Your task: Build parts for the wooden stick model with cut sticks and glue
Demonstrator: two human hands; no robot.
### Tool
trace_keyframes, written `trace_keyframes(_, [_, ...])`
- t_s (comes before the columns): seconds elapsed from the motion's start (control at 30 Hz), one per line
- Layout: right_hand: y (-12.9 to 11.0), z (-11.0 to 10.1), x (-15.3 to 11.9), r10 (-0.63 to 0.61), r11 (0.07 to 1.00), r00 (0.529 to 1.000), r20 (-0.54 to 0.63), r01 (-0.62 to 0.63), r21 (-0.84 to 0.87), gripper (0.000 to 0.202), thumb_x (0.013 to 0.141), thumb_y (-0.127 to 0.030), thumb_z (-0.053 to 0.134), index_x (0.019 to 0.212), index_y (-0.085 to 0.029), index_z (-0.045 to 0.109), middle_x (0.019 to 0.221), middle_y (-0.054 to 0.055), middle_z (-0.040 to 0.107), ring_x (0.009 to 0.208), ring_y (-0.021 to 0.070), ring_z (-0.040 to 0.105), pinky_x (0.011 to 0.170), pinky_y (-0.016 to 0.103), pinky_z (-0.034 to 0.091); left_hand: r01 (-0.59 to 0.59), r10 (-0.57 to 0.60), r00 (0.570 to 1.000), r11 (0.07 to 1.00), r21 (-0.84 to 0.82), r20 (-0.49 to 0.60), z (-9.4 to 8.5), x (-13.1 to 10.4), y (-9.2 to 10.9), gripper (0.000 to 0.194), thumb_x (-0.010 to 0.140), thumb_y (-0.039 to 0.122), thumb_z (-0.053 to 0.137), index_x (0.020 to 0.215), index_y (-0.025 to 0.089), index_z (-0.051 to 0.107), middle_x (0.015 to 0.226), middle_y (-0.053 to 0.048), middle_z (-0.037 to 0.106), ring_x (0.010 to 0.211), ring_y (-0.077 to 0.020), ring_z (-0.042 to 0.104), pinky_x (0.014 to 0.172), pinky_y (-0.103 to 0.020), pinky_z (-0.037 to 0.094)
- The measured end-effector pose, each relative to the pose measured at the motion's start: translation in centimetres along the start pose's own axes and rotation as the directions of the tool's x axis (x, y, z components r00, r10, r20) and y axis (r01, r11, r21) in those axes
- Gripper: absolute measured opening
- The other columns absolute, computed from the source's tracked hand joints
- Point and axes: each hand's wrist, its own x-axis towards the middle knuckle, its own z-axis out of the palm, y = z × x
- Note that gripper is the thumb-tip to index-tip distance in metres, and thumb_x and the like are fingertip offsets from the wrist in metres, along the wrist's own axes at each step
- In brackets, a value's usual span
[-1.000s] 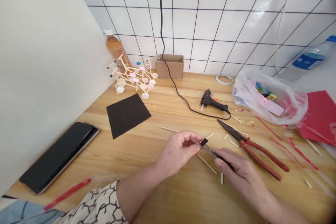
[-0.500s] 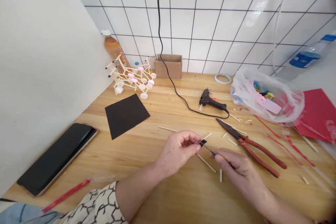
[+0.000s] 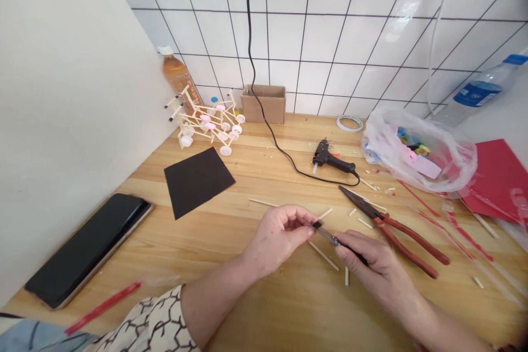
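Observation:
My left hand (image 3: pixel 284 234) pinches a small black piece (image 3: pixel 317 225) between thumb and fingers. My right hand (image 3: pixel 371 261) is closed round the dark handle of a craft knife (image 3: pixel 336 241), its thin blade reaching left to the black piece. Whether the blade cuts in or only touches cannot be made out. A pale thin stick (image 3: pixel 325 213) juts out just beyond the black piece; its other end is hidden. On the table under my hands lie a longer wooden stick (image 3: pixel 328 258) and a short stick (image 3: pixel 347 276).
Red-handled pliers (image 3: pixel 396 231) and a glue gun (image 3: pixel 334 159) lie to the right, near a plastic bag (image 3: pixel 454 176). A black sheet (image 3: pixel 198 182), a phone (image 3: pixel 88 247) and stick models with white wheels (image 3: pixel 206 126) are on the left. A cardboard box (image 3: pixel 268 104) stands behind.
The knife has turned in my right hand, so the flat of its blade and more of its handle show. My left hand has hardly moved.

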Motion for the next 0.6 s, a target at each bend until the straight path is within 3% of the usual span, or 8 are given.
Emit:
trace_keyframes(0.13, [0.09,-0.01,-0.01,0.004,0.999,1.000,-0.020,-0.005,-0.036,0.032,0.092,-0.032,0.036,0.068,-0.020,0.054,0.061,0.000,0.051,0.059,0.0147,0.050,0.053,0.025,0.039,0.004,-0.004,1.000,1.000,0.028,-0.003,0.08,-0.07,0.26,0.010,0.064,0.009,0.063,0.074,0.013,0.065,0.064,0.002,0.062,0.058,-0.0066,0.053,0.060,-0.019,0.044])
trace_keyframes(0.33, [-0.21,-0.24,0.08,0.006,0.999,1.000,-0.011,-0.006,-0.039,0.029,0.091,-0.034,0.038,0.077,-0.022,0.061,0.067,0.002,0.059,0.064,0.0168,0.056,0.057,0.027,0.044,-0.005,0.005,1.000,0.999,0.031,0.006,0.05,-0.05,0.15,0.011,0.064,0.009,0.063,0.074,0.013,0.065,0.065,0.002,0.062,0.059,-0.0070,0.053,0.061,-0.020,0.044])
trace_keyframes(0.6, [-0.05,-0.15,0.07,0.006,0.999,1.000,-0.022,-0.007,-0.043,0.032,0.091,-0.035,0.038,0.071,-0.020,0.059,0.063,0.002,0.055,0.061,0.0156,0.053,0.055,0.026,0.042,0.002,-0.002,1.000,1.000,0.021,0.007,0.01,-0.08,0.05,0.011,0.063,0.011,0.064,0.073,0.015,0.065,0.064,0.002,0.062,0.058,-0.0077,0.053,0.061,-0.021,0.044])
